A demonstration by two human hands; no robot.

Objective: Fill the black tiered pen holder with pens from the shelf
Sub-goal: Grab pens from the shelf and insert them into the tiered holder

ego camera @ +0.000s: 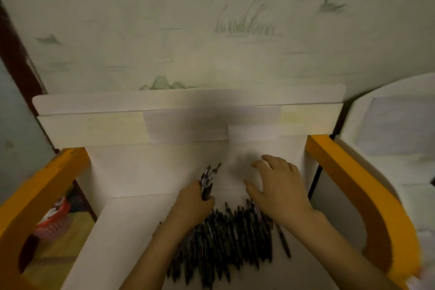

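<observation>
From the head camera: the left hand (196, 200) grips a small bunch of dark pens (208, 180), tips poking up and away past the knuckles. The right hand (276, 183) hovers with its fingers spread and relaxed, holding nothing. Below both wrists a big heap of black pens (226, 242) lies on the white shelf (131, 219), between orange side rails (353, 172). The picture is blurred.

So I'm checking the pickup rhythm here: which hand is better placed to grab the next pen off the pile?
The right hand, probably. It hovers open and holds nothing, just past the pile of pens. The left hand already grips a few pens, so it has less room.
</observation>
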